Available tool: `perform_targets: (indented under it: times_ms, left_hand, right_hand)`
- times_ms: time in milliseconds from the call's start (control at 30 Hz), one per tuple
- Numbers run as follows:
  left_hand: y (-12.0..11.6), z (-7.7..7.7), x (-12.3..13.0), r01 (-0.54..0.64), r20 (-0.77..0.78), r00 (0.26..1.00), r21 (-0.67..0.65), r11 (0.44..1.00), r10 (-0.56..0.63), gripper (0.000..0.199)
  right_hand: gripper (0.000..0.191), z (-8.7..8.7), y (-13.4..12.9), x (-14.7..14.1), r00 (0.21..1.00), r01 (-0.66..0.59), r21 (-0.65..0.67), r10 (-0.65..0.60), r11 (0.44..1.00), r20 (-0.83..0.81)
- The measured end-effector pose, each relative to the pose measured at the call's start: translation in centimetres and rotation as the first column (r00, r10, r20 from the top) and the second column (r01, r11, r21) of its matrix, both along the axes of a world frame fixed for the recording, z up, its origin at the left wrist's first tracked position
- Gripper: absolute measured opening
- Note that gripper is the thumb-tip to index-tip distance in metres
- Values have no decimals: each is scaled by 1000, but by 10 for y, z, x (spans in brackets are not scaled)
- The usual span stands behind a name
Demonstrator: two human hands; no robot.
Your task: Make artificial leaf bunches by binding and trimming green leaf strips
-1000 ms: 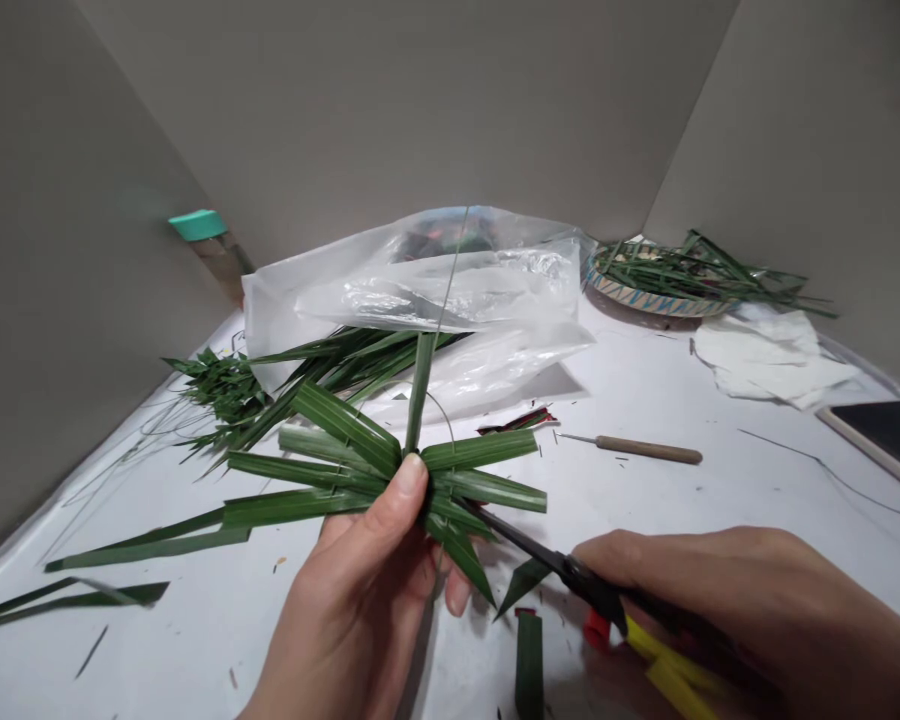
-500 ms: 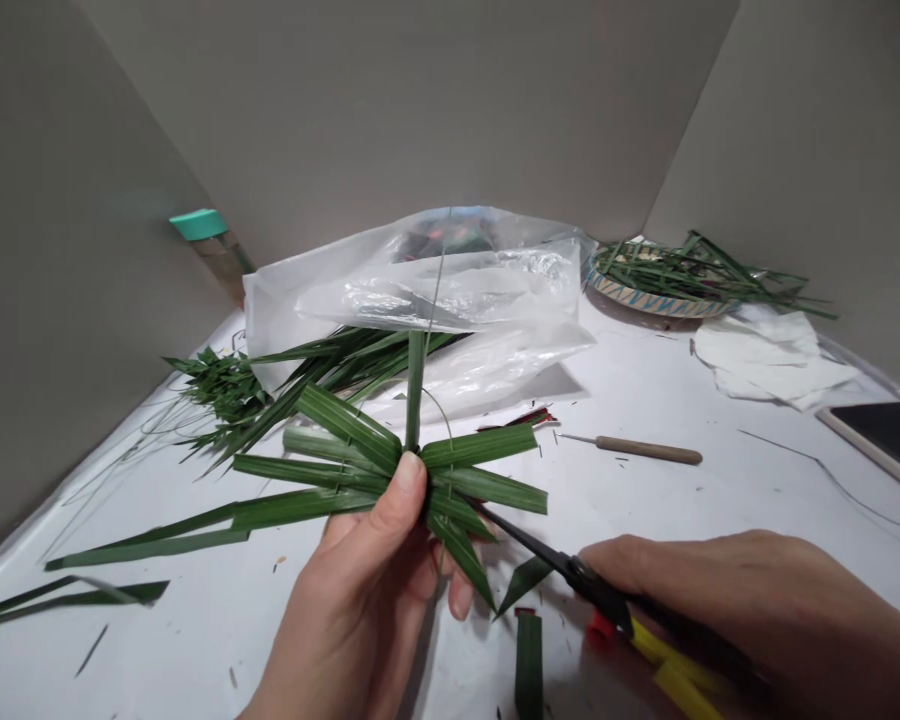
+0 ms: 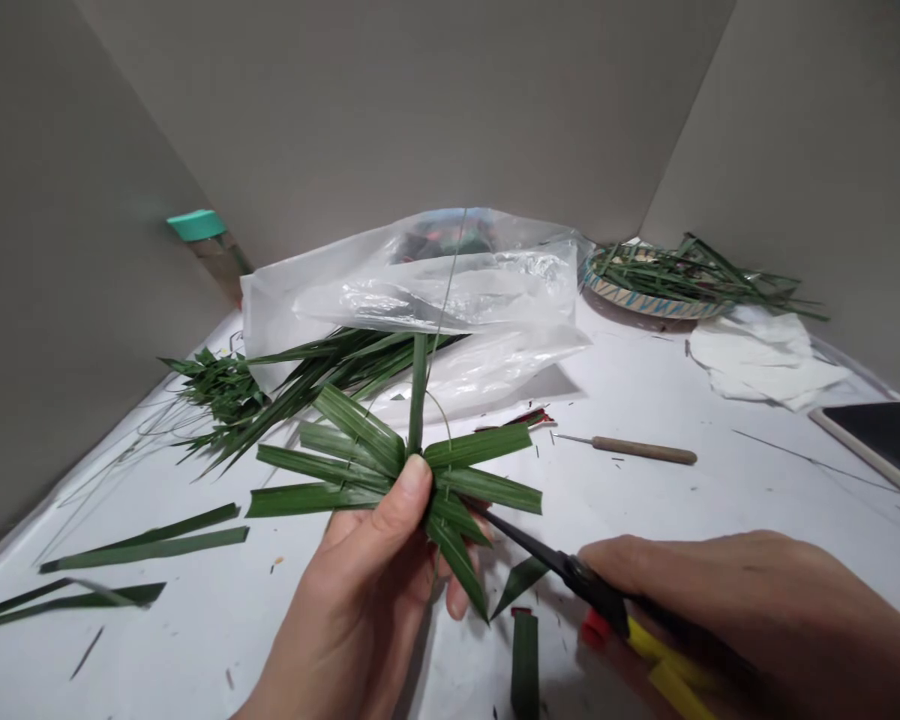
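Observation:
My left hand [image 3: 379, 550] pinches the centre of a fan of green leaf strips [image 3: 360, 430], its thumb pressed over the middle. The strips spread out to both sides, and one stands upright. A thin thread or fibre [image 3: 448, 290] rises above them. My right hand [image 3: 720, 600] grips scissors [image 3: 570, 570] with black blades and yellow on the handles. Their blade tips reach behind the lower right strips, close to my left fingers; whether the blades are apart cannot be made out. Below lies a loose, dark green leaf piece [image 3: 525, 660].
Cut leaf strips [image 3: 150, 548] lie at left. Behind are a leaf bundle [image 3: 330, 365], a plastic bag [image 3: 420, 290] and a bottle [image 3: 206, 240]. A wooden-handled hook tool [image 3: 645, 449], basket of leaf strips [image 3: 645, 295], tissues [image 3: 765, 355] and a phone [image 3: 877, 440] are on the right.
The fan's left strips have shifted slightly right, away from the cut strips on the table. My right hand and the scissors stay nearly in place. The upright thread leans further right.

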State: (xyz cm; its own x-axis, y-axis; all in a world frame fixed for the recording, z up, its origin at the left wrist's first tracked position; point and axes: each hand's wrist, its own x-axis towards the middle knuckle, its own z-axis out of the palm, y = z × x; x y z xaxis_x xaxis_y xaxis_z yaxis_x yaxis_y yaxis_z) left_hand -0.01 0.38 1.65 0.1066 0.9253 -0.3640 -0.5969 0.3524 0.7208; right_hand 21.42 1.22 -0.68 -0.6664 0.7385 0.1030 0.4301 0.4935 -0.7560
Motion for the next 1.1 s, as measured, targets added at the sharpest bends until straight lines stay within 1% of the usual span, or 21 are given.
perform_targets:
  times_ms: [100,200,333,467,633,767,867,1000,1100]
  left_hand:
    - [0,2,1,0,-4,1000,-18,1000,0,23]
    - [1,2,0,-28,-32,999,6,1000,28,22]
    - [4,2,0,-106,-79,991,18,994,107,21]
    - [6,5,1,-141,-80,987,25,990,142,22]
    - [5,7,0,-138,-55,989,33,990,139,24]
    - [6,6,-2,-137,-31,990,37,990,138,25]
    - [7,6,-2,-136,-17,990,34,990,136,26]
    - [6,6,-1,-117,-6,993,38,992,117,24]
    - [6,5,-2,-105,-9,994,49,993,106,25]
  right_hand:
    - [23,1,0,-2,999,20,57,-22,998,44]
    - [22,3,0,-4,995,66,116,-74,991,62]
    - [15,4,1,-6,992,96,127,-106,987,70]
    - [24,6,2,-7,995,84,141,-92,986,49]
    - [22,5,2,-5,988,95,99,-106,991,110]
    - [18,5,2,-5,990,139,42,-140,989,27]
    - [20,5,0,-7,989,146,5,-146,989,-21]
    - [22,8,-1,-7,993,121,-30,-120,992,13]
    - [19,10,1,-5,992,119,-16,-119,993,35]
